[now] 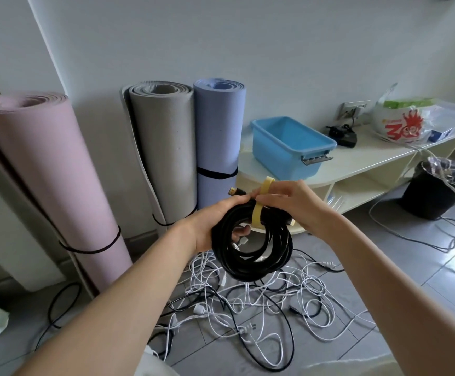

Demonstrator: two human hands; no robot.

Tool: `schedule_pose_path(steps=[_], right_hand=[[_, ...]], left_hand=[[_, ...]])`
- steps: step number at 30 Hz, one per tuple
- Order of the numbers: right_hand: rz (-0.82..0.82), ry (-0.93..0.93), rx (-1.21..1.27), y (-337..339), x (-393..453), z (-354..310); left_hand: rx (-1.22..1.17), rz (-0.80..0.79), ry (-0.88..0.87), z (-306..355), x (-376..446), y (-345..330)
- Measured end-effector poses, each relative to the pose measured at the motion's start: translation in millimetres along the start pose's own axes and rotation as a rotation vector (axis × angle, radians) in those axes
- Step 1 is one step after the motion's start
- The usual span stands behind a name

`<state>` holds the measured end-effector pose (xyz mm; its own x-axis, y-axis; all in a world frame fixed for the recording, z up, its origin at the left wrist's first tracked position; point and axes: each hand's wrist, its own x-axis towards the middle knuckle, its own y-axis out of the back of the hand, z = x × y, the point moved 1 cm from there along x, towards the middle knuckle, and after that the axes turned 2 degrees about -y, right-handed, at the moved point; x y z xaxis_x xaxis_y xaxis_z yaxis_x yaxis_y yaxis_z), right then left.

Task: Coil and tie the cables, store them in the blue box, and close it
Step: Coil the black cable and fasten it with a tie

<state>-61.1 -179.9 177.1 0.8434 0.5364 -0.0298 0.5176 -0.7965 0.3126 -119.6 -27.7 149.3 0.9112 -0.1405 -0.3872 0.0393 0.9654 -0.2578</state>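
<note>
Left hand (pixel 215 221) grips one black cable coil (pixel 250 245); right hand (pixel 291 204) pinches one yellow tie (pixel 261 202).

Light: soft daylight, bright from the right
Glare: white patch on floor tiles (pixel 454 270) at right
Shadows: faint, diffuse
Edges: wide-angle bending, forearms stretched
Focus: slightly soft throughout

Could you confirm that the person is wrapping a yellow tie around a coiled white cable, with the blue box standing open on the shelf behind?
Not quite: the coil is black, not white, as the head view shows. The white cables lie loose on the floor. The rest holds: both hands work the yellow tie around it, and the blue box stands open on the shelf.
</note>
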Motion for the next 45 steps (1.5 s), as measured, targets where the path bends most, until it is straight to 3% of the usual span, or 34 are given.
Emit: schedule_pose_path(steps=[8,15,24,34,37,41,45], right_hand=[[-0.045,-0.025,-0.185,-11,3,6],[-0.004,0.026,-0.119,-8,4,6],[-0.142,-0.246,0.164,6,2,12],[-0.062,-0.366,0.166,4,11,16],[-0.033,-0.385,0.190,2,12,16],[-0.059,-0.413,0.221,0,13,16],[-0.116,-0.425,0.278,0,14,16]], left_hand=[[0.039,0.002,-0.009,-3,-1,-2],[0.177,-0.012,-0.138,-4,-1,-4],[0.518,-0.004,-0.305,-5,1,-4],[0.874,0.157,-0.574,-3,8,3],[0.827,0.157,-0.543,-3,10,6],[0.584,0.066,-0.393,-3,7,8],[0.530,0.041,-0.381,-4,5,9]])
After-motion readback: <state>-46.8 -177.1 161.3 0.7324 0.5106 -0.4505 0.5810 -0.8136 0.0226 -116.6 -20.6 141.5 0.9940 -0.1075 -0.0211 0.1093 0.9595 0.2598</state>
